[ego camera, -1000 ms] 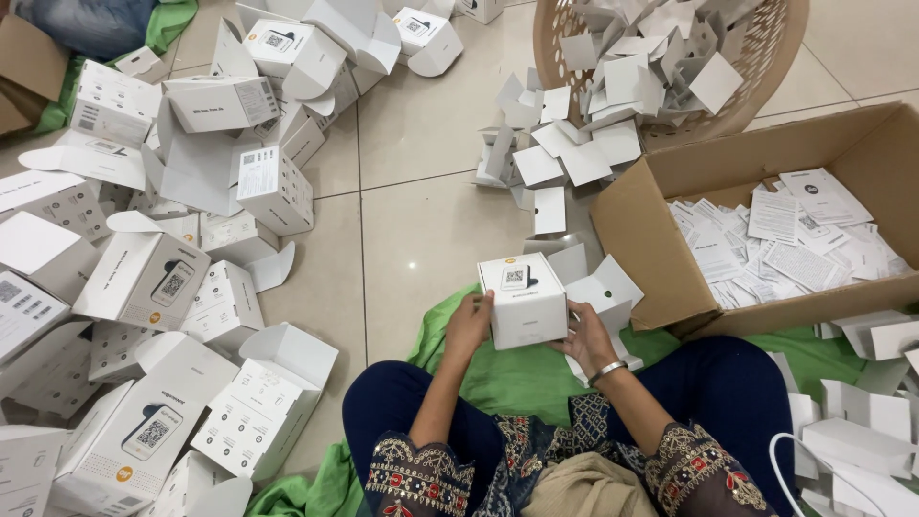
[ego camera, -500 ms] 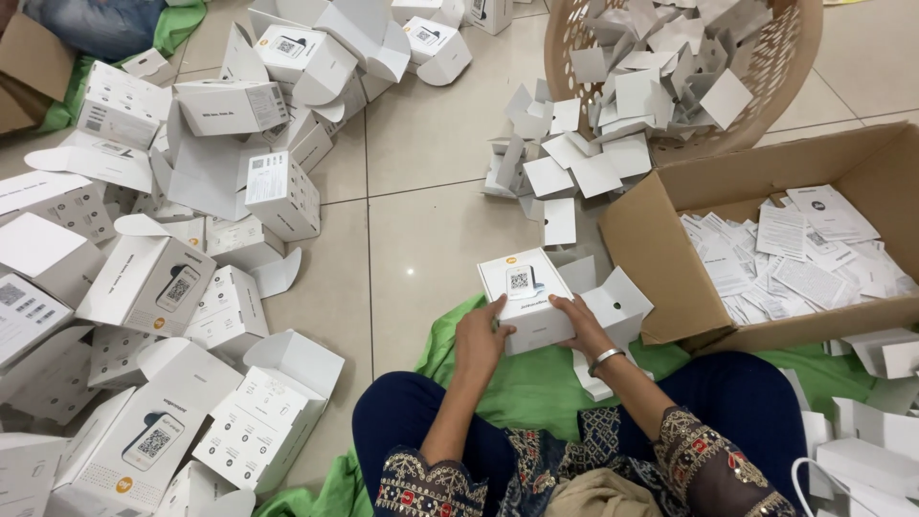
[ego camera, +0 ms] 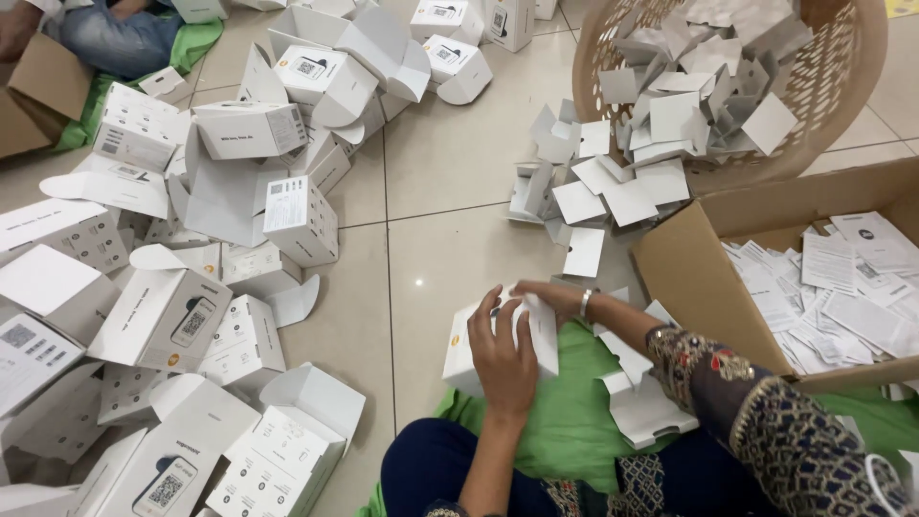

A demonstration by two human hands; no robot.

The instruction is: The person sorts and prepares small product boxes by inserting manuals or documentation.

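We sat on a glossy tiled floor [ego camera: 450, 163], its one bare stretch running up from the white box [ego camera: 498, 347] we held. Left of that box sprawled a heap of matte white cartons [ego camera: 220, 287], flaps sprung open, some cut off by the frame's edge. To its right stood a brown corrugated box [ego camera: 694, 278] filled with thin printed leaflets [ego camera: 842, 287], its far end out of view. Above that, a tan lattice basket [ego camera: 833, 105] held grey card inserts [ego camera: 689, 96], with more inserts [ego camera: 593, 196] spilled beside it. The white box lay on crumpled green cloth [ego camera: 565, 421] just before our knees. Our left hand [ego camera: 504, 356] pressed flat on its top, fingers spread and gripping its near face. Our right hand [ego camera: 550, 295], wearing a bangle, curled over the box's far edge; its fingertips were hidden behind the box. A folded white insert [ego camera: 641, 407] lay just right of it.
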